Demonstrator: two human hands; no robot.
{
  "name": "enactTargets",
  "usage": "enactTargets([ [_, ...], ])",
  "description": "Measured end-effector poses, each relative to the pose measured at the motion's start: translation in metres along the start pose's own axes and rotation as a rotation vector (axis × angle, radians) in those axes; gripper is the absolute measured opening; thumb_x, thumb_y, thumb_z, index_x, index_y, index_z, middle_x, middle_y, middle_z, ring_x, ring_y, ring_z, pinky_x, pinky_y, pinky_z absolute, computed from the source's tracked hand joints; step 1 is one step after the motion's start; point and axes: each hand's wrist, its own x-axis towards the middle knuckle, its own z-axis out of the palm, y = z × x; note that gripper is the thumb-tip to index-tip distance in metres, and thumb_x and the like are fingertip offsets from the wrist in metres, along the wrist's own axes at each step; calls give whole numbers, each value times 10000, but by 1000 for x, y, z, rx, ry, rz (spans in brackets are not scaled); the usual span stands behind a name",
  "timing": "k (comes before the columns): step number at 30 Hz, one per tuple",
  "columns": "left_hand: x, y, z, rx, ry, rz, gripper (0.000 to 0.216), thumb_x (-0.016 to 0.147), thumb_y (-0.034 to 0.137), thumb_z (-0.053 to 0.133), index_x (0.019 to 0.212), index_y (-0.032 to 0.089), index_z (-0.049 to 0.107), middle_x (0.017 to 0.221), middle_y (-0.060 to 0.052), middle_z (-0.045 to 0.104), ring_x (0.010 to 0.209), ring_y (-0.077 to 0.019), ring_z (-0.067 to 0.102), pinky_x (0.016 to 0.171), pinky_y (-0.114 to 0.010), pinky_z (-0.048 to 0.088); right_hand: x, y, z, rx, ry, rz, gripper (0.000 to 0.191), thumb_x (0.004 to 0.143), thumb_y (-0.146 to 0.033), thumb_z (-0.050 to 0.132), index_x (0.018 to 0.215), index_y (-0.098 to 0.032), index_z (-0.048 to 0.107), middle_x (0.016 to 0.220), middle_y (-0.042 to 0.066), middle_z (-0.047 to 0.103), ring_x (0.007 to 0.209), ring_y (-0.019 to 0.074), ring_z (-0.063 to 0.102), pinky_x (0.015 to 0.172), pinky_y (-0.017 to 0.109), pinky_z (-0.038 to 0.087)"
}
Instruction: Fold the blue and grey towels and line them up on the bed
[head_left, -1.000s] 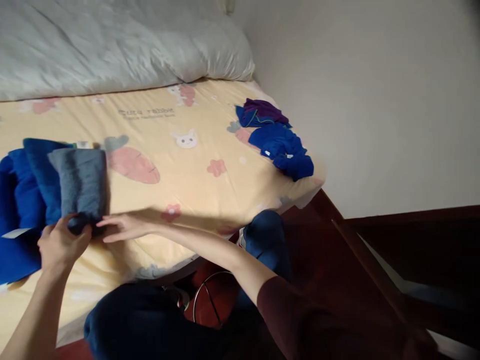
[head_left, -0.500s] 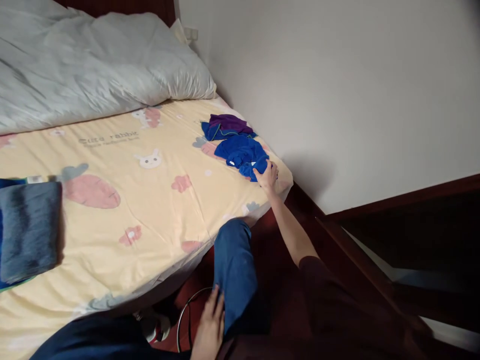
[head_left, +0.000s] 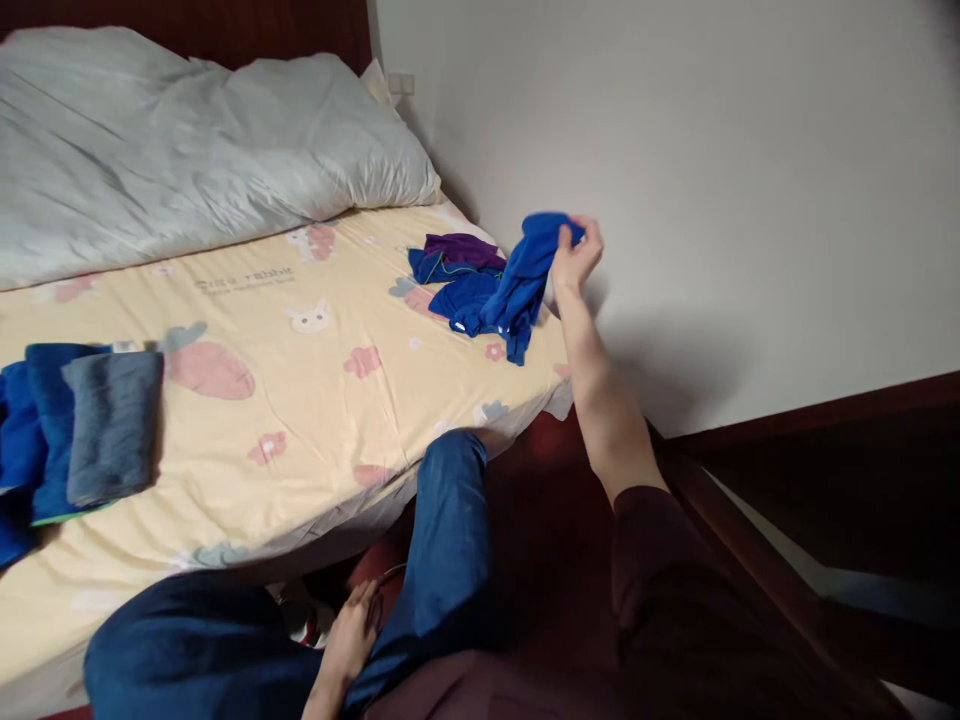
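My right hand point(head_left: 579, 252) is closed on one end of a bright blue garment point(head_left: 527, 262), lifted above the bed's corner near the wall. The garment hangs down in folds, and its lower part lies crumpled on the sheet, with small white spots showing. Just behind it lies a purple and blue piece of clothing point(head_left: 459, 250) with a thin light green edge. My left hand point(head_left: 355, 632) is low between my legs by my thigh, fingers loosely stretched and holding nothing that I can see.
The bed has a yellow rabbit-print sheet point(head_left: 420, 400). A pale grey quilt point(head_left: 225, 150) is heaped along the far side. On the left lie a folded grey-blue towel point(head_left: 115, 425) and blue cloths point(head_left: 22, 430). A white wall point(head_left: 712, 200) borders the right side.
My right hand has raised one end of the blue garment up off the bed, stretching it out from its heap. My left hand has shifted left off my thigh. The view has turned slightly left.
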Motion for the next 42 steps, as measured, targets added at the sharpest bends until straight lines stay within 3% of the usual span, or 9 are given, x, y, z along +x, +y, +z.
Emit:
enactTargets([
  [3, -5, 4, -5, -86, 52, 20, 456, 868, 401, 471, 1240, 276, 704, 1217, -87, 726, 1208, -303, 662, 1055, -456, 539, 33, -48, -20, 159, 170, -88, 403, 1013, -356, 385, 1132, -58, 629, 1145, 203, 656, 1094, 189, 677, 1008, 391, 508],
  [5, -9, 6, -12, -155, 114, 27, 459, 885, 404, 456, 1265, 280, 682, 1262, -74, 709, 1235, -293, 645, 1094, -461, 508, 35, -89, -36, 262, 136, -174, 404, 1002, -351, 392, 1131, -55, 635, 1141, 196, 657, 1109, 169, 673, 1006, 333, 499],
  [9, -20, 19, -31, -298, 247, 22, 456, 908, 420, 450, 1304, 292, 635, 1266, -53, 704, 1216, -278, 652, 1093, -463, 507, -15, -171, -69, 445, -257, -317, 333, 1019, -277, 421, 1144, -92, 668, 1166, 154, 686, 1153, 161, 666, 1019, 320, 492],
  [13, -36, 45, -60, -358, 399, 38, 456, 940, 435, 468, 1347, 260, 581, 1309, -76, 673, 1181, -268, 660, 1084, -463, 511, -123, -217, -94, 578, -669, -166, 262, 983, -319, 536, 1131, -186, 707, 1144, 93, 721, 1095, 215, 696, 960, 399, 560],
  [17, -49, 75, -96, -324, 572, 130, 454, 961, 414, 497, 1389, 269, 543, 1393, -84, 610, 1239, -264, 620, 1118, -461, 481, -249, -236, -100, 686, -1004, 117, 253, 912, -398, 604, 1081, -258, 731, 1114, 76, 747, 1029, 247, 717, 912, 416, 595],
  [23, -47, 91, -121, -261, 581, 242, 478, 935, 418, 587, 1389, 272, 559, 1471, -106, 541, 1370, -291, 506, 1170, -482, 420, -372, -276, -121, 819, -1171, 414, 291, 880, -486, 648, 1092, -296, 707, 1069, 81, 763, 1047, 271, 731, 954, 430, 597],
  [30, -73, 56, -122, -210, 420, 223, 249, 972, 323, 516, 1063, 173, 693, 965, -90, 651, 929, -230, 631, 880, -380, 532, -404, -280, -156, 774, -1271, 296, 261, 943, -452, 623, 1060, -251, 742, 1069, 79, 766, 991, 253, 733, 920, 404, 590],
  [36, -131, 58, -146, -53, 614, 211, 437, 831, 15, 444, 1156, 176, 687, 915, -40, 545, 848, -159, 566, 786, -282, 504, -441, -257, -169, 701, -1359, 307, 349, 889, -479, 714, 1114, -212, 728, 1087, 88, 744, 1020, 243, 690, 965, 387, 546],
  [42, -149, 82, -161, 79, 883, 428, 526, 895, -23, 441, 1259, 263, 691, 915, -29, 485, 880, -141, 529, 789, -278, 508, -457, -265, -194, 914, -1788, 299, 861, 707, -550, 873, 1442, -261, 532, 1277, 103, 634, 1015, 231, 662, 877, 353, 564],
])
